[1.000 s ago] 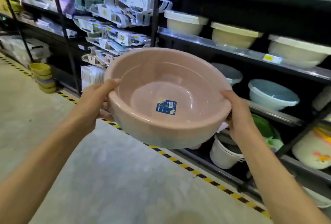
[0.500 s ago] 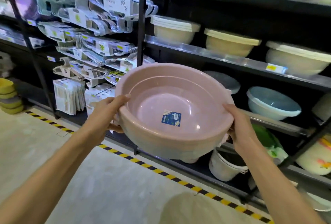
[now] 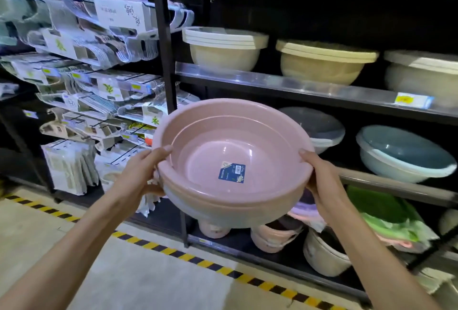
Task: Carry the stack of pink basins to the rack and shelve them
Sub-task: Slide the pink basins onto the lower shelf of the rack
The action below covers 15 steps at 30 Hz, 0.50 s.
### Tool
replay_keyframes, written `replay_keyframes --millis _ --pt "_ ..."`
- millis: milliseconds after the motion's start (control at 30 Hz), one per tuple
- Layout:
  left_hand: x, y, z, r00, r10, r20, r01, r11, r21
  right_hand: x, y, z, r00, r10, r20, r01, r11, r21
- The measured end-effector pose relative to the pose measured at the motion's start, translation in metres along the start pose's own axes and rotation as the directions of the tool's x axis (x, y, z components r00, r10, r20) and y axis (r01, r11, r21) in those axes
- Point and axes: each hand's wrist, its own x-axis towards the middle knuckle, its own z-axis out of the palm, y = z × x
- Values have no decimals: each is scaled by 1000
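I hold a stack of pink basins [image 3: 223, 141] in front of me at chest height, its open side up and a blue label stuck inside the top one. My left hand [image 3: 140, 173] grips the left rim, thumb over the edge. My right hand [image 3: 322, 178] grips the right rim the same way. The stack hangs in the air in front of the black rack [image 3: 297, 89], level with its second shelf from the bottom.
Cream basins [image 3: 224, 46] fill the shelf above; grey [image 3: 314, 123] and blue basins [image 3: 404, 153] stand behind the stack. Buckets and small pink tubs [image 3: 275, 237] sit on the bottom shelf. Packed hangers [image 3: 111, 44] hang left of the black upright [image 3: 163, 44]. Yellow-black tape [image 3: 173, 252] marks the floor.
I have come closer to the rack and turned to the right. The basin stack has sunk in view and now faces the shelf with the grey basins.
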Motion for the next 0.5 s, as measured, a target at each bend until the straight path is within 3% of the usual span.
replay_keyframes --millis 300,500 --pt "136 -21 -16 995 -36 94 42 997 -62 85 14 59 996 37 -80 -37 999 6" --pt "216 -24 -33 987 -33 160 35 999 -5 132 23 92 991 33 -129 -29 999 31"
